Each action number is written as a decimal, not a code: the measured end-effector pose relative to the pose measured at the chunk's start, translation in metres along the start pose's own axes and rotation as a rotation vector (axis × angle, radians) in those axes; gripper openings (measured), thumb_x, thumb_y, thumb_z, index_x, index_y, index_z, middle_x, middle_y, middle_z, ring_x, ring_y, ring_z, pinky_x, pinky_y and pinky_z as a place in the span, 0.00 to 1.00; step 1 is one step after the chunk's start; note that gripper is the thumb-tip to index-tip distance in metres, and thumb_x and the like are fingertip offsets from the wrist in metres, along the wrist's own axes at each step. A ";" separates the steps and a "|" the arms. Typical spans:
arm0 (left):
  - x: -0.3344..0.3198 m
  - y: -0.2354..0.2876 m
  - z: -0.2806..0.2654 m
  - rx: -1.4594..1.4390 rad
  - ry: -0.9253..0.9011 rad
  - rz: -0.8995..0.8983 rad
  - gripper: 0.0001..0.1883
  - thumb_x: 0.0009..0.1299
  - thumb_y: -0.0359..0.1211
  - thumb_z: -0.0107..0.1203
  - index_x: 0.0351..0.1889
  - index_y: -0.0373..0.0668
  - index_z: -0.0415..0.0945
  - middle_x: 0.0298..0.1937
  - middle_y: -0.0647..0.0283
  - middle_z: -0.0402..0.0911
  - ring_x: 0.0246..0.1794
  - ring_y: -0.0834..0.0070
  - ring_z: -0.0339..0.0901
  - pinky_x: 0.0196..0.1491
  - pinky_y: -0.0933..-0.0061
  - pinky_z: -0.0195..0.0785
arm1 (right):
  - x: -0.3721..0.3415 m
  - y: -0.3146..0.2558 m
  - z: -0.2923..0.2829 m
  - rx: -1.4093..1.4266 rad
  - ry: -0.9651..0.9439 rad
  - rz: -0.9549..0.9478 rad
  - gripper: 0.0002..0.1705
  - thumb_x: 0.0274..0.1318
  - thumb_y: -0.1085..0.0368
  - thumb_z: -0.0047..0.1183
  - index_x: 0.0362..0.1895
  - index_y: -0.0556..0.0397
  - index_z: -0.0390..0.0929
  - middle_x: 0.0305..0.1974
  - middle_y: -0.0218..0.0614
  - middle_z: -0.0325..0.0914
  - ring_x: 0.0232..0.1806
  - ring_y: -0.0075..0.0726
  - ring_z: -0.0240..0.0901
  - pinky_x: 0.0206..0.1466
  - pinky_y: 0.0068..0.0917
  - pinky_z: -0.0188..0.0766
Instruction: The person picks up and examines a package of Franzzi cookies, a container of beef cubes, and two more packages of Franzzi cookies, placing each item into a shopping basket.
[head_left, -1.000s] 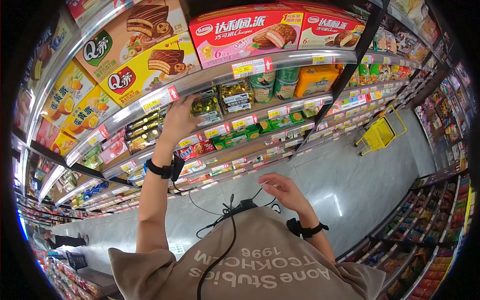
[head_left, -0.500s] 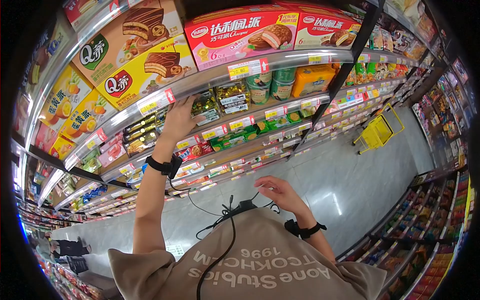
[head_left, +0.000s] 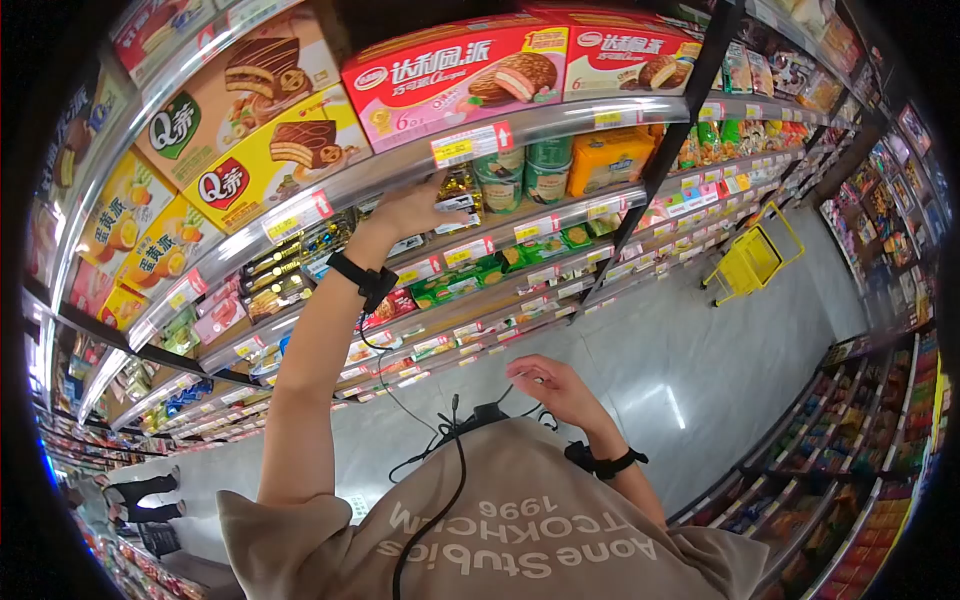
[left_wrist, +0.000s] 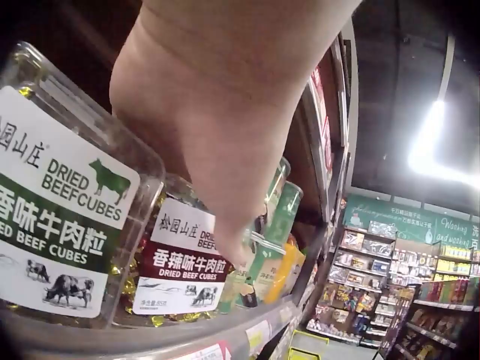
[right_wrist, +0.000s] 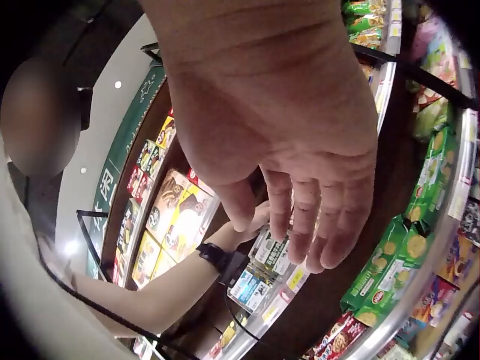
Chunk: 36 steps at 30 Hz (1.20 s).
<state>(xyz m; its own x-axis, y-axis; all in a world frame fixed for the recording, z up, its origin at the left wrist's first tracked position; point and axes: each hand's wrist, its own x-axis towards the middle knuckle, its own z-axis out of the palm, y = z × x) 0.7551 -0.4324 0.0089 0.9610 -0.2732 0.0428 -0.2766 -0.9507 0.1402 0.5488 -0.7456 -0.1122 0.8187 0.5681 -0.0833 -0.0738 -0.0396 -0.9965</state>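
Two bare hands are in view, and only the left hand [head_left: 408, 212] is at the goods. Its thumb lies over the front of a clear tub of dried beef cubes with a dark red label [left_wrist: 180, 259]; the fingers are hidden above and behind, so I cannot tell whether they pinch the tub. That tub sits directly under this grip, upright on the shelf, with a green-labelled tub [left_wrist: 64, 217] just beside it on the grip's left. To the grip's right stand green canisters [head_left: 547, 172], then an orange-yellow package [head_left: 610, 162]. Just above the grip runs a clear shelf edge [head_left: 390, 170] with price tags, and above that a red-and-pink pie box [head_left: 455, 85] and, to the left, a yellow pie box [head_left: 290, 150]. Green packets [head_left: 545, 250] lie on the shelf below, to the right. The right hand [right_wrist: 281, 150] hangs well apart from the left, fingers loosely bent and holding nothing. Farther right of it, a yellow cart [head_left: 748, 265] stands on the floor.
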 end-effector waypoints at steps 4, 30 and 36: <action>0.005 0.008 0.011 0.061 -0.002 -0.087 0.47 0.73 0.59 0.50 0.79 0.37 0.47 0.77 0.38 0.56 0.76 0.47 0.57 0.75 0.53 0.53 | -0.011 0.007 -0.016 0.036 0.042 0.028 0.15 0.68 0.65 0.56 0.56 0.55 0.79 0.49 0.32 0.83 0.49 0.23 0.76 0.53 0.25 0.72; -0.261 0.071 0.023 -0.086 0.348 -0.322 0.42 0.68 0.47 0.63 0.77 0.45 0.56 0.78 0.52 0.59 0.77 0.51 0.57 0.75 0.51 0.52 | 0.025 0.064 -0.060 0.076 -0.303 0.197 0.13 0.71 0.62 0.51 0.54 0.53 0.79 0.46 0.33 0.84 0.46 0.26 0.79 0.47 0.26 0.76; -0.489 0.070 0.093 -0.249 0.294 -0.999 0.23 0.69 0.39 0.64 0.60 0.42 0.77 0.58 0.54 0.81 0.58 0.53 0.78 0.61 0.58 0.70 | 0.053 0.044 0.015 -0.045 -0.521 0.237 0.14 0.71 0.61 0.51 0.54 0.53 0.79 0.47 0.36 0.84 0.45 0.28 0.81 0.47 0.26 0.76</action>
<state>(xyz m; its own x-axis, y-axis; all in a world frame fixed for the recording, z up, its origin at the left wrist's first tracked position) 0.2656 -0.3791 -0.0938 0.7234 0.6898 0.0289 0.6105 -0.6587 0.4399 0.5800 -0.7046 -0.1608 0.3929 0.8691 -0.3004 -0.1877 -0.2440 -0.9514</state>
